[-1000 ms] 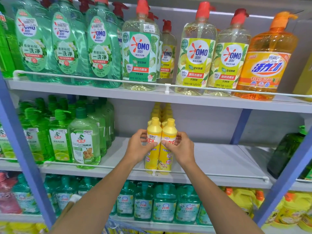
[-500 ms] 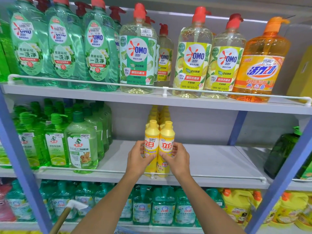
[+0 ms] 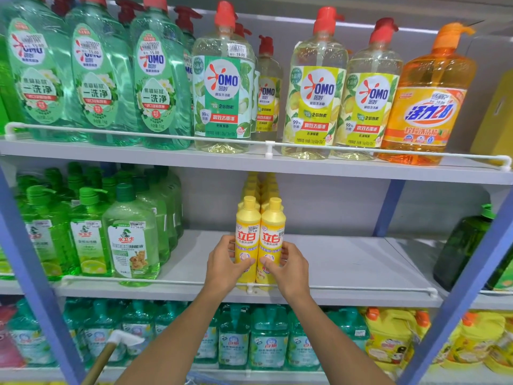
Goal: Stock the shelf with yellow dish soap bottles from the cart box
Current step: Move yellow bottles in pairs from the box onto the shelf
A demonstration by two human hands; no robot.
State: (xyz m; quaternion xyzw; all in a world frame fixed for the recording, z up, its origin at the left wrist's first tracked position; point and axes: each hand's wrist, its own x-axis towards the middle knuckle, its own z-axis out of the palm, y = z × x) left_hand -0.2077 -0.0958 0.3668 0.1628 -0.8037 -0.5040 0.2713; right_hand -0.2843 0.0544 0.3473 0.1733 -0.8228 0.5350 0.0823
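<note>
Clasping yellow bottles (image 3: pixel 248 232) between left grip (image 3: pixel 225 263), right grip (image 3: pixel 292 266).

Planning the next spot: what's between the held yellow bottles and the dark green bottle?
Head view: bare shelf only, from yellow bottles to dark green bottle.

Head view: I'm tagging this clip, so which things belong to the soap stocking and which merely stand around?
Job: left hand gripping left yellow bottle, right hand gripping right yellow bottle, yellow row behind, middle shelf.
Bystanders: green bottles, OMO pump bottles, orange bottle, dark green bottle.
</note>
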